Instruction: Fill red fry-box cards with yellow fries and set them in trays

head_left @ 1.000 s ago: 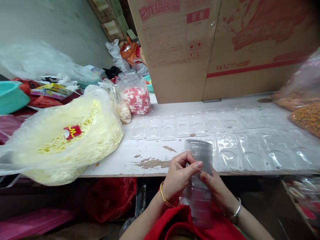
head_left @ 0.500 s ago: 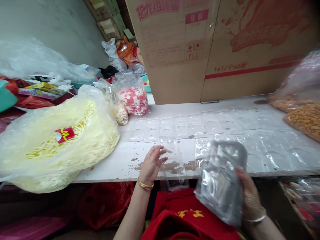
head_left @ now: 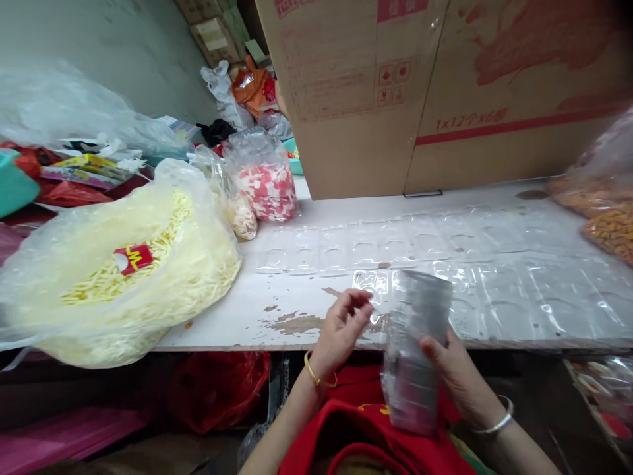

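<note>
My right hand (head_left: 457, 369) grips a thick stack of clear plastic blister trays (head_left: 418, 356), held tilted over the table's front edge with its narrow side towards me. Just left of the stack is my left hand (head_left: 346, 326), fingers curled and thumb close to the index finger, on the left side of a single clear blister tray (head_left: 380, 285) at the table. The stack and hand partly cover that tray. Flat clear trays lie in a back row (head_left: 366, 249) and a front row (head_left: 509, 310) on the white table (head_left: 217, 323).
A large open bag of pale yellow stick-shaped pieces (head_left: 208, 290) with a red carton (head_left: 133, 259) on top stands left. Behind are a bag of pink-and-white pieces (head_left: 270, 191) and a tall cardboard box (head_left: 356, 145). A bag of orange-brown pieces (head_left: 610, 227) sits at right.
My left hand has moved right, and the single tray is now beside the front row. The stack in my right hand has shifted left and turned narrow side on. The view has shifted slightly.
</note>
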`<state>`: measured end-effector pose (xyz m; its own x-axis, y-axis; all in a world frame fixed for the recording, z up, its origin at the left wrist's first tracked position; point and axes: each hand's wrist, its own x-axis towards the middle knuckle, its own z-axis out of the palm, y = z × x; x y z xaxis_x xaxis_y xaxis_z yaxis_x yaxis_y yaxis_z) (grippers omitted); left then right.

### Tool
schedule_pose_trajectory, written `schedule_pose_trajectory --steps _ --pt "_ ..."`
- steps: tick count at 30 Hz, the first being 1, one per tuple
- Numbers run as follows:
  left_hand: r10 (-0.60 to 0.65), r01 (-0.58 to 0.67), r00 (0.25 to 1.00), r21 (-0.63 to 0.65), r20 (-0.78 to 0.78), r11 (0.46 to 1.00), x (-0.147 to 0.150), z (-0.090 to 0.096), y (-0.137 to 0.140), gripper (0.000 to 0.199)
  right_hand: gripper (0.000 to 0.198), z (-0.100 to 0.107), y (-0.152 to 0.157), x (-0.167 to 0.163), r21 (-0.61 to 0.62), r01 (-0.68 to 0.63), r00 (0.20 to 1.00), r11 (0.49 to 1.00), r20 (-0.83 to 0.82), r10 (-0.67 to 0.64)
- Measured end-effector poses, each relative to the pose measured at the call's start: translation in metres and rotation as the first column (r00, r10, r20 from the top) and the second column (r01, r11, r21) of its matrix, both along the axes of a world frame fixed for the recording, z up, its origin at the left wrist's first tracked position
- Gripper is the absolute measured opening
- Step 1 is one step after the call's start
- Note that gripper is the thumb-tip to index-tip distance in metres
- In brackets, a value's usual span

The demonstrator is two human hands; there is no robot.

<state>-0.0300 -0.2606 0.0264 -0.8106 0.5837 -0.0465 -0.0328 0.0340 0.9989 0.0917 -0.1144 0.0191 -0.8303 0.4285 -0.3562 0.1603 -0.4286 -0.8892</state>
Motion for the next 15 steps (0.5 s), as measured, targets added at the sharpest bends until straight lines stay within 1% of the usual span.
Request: schedule_pose_trajectory --steps 1,2,3,5,8,10,12,14,15 --pt "-0.110 0.109 0.994 0.015 0.024 0.994 0.008 0.015 -0.003 0.028 0.062 0.002 -0.008 -0.006 0.026 -0.042 0.999 0.999 -0.033 0.043" --pt "-0.167 0.166 0.985 0.023 0.044 0.986 0.015 0.027 -0.006 0.025 0.061 0.004 -0.014 -0.011 0.034 -0.083 0.994 0.996 -0.063 0.085" --pt "-0.181 0.179 0.982 0.026 0.059 0.983 0.021 0.036 -0.007 0.022 0.060 0.006 -0.021 -0.015 0.027 -0.121 0.989 0.992 -0.088 0.123" --pt "-0.112 0.109 0.989 0.043 0.097 0.993 0.026 0.044 -0.008 0.023 0.056 0.009 -0.030 -0.020 -0.002 -0.177 0.978 0.984 -0.112 0.176" --pt "-0.027 -0.008 0.973 0.152 0.229 0.988 0.028 0.040 -0.008 0.028 0.056 0.010 -0.038 -0.021 -0.063 -0.227 0.968 0.972 -0.127 0.218" --pt "-0.017 -0.058 0.951 0.232 0.309 0.971 0.029 0.035 -0.007 0.032 0.055 0.011 -0.042 -0.019 -0.104 -0.237 0.965 0.966 -0.139 0.221" --pt "-0.019 -0.085 0.936 0.280 0.352 0.956 0.032 0.031 -0.005 0.034 0.053 0.014 -0.047 -0.018 -0.149 -0.216 0.971 0.965 -0.140 0.196" --pt "-0.030 -0.105 0.916 0.312 0.399 0.944 0.034 0.028 -0.005 0.035 0.049 0.016 -0.052 -0.017 -0.243 -0.203 0.976 0.948 -0.124 0.178" --pt "-0.027 -0.123 0.906 0.325 0.422 0.938 0.033 0.026 -0.007 0.035 0.045 0.016 -0.053 -0.016 -0.312 -0.197 0.979 0.930 -0.105 0.172"
